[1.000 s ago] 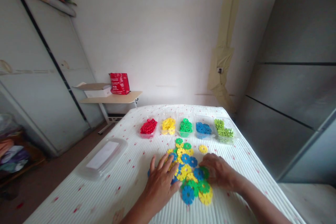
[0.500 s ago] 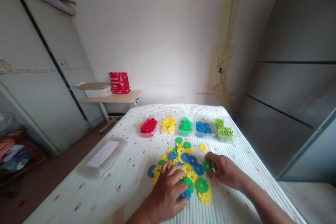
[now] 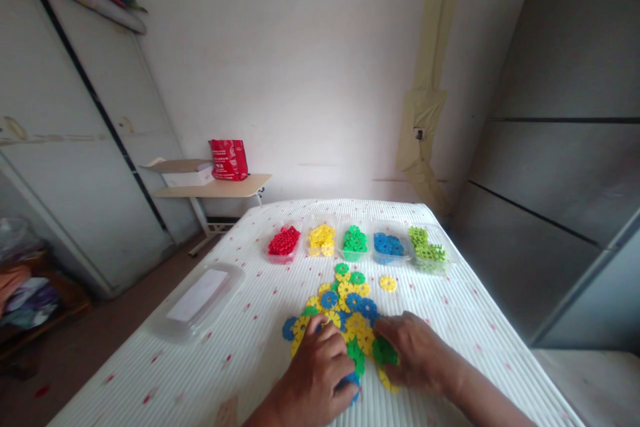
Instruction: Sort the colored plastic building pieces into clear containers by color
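A loose pile of flat snowflake-shaped plastic discs (image 3: pixel 345 303) in yellow, blue and green lies on the white striped table cover (image 3: pixel 240 360). My left hand (image 3: pixel 320 373) rests on the pile's near left side with fingers curled over blue discs. My right hand (image 3: pixel 413 353) lies on the near right side, fingers bent over green and yellow discs. Behind the pile stand small clear trays: red discs (image 3: pixel 283 242), yellow discs (image 3: pixel 321 239), green discs (image 3: pixel 354 241), blue discs (image 3: pixel 387 244) and lime discs (image 3: pixel 425 247). One yellow disc (image 3: pixel 387 283) lies apart.
A clear plastic lid or box (image 3: pixel 197 297) lies on the table's left part. Beyond the table a small side table (image 3: pixel 215 188) carries a red bag (image 3: pixel 229 159) and a white box. Grey cabinet doors stand left and right.
My right hand slid left and toward me, from the pile's right edge onto its near part. My left hand drew slightly closer and curled tighter. Discs under both hands were pushed together.
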Tool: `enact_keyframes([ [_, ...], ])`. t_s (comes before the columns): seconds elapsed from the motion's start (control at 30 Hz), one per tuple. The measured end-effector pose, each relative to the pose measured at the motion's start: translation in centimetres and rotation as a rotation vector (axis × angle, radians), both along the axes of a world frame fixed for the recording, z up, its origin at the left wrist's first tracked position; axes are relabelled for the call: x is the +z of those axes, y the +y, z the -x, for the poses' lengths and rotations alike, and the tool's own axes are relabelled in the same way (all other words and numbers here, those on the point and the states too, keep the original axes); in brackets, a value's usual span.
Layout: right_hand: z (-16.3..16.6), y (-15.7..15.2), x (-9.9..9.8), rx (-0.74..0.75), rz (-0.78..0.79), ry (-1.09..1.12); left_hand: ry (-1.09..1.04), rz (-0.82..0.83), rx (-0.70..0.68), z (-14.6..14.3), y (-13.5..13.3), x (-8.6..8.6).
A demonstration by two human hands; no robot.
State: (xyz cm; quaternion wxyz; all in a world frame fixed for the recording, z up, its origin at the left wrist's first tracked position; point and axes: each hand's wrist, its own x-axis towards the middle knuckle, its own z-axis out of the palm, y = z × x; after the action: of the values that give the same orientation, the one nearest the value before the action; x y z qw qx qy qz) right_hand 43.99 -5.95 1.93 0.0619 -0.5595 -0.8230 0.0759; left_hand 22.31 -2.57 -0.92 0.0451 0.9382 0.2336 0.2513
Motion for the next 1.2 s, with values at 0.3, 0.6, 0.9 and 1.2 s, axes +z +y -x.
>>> enact_keyframes([
  [0.3, -1.0, 3.4, 2.2, -0.029, -0.265, 0.041, -0.022, 0.021, -0.016, 1.1, -0.9, -0.2],
  [0.6, 0.0, 11.9, 6.1, -0.226, -0.505, 0.116, 0.015, -0.03, -0.099, 0.7, -0.2, -2.5],
  [0.9, -1.8, 6.0, 0.1, -0.114, -0.324, 0.25, 0.031, 0.092, -0.258, 0.5, -0.6, -3.0],
  [1.2, 0.6, 3.6, -2.8, 0.129, -0.233, 0.182, -0.106, -0.018, 0.178, 1.0, -0.4, -0.1],
])
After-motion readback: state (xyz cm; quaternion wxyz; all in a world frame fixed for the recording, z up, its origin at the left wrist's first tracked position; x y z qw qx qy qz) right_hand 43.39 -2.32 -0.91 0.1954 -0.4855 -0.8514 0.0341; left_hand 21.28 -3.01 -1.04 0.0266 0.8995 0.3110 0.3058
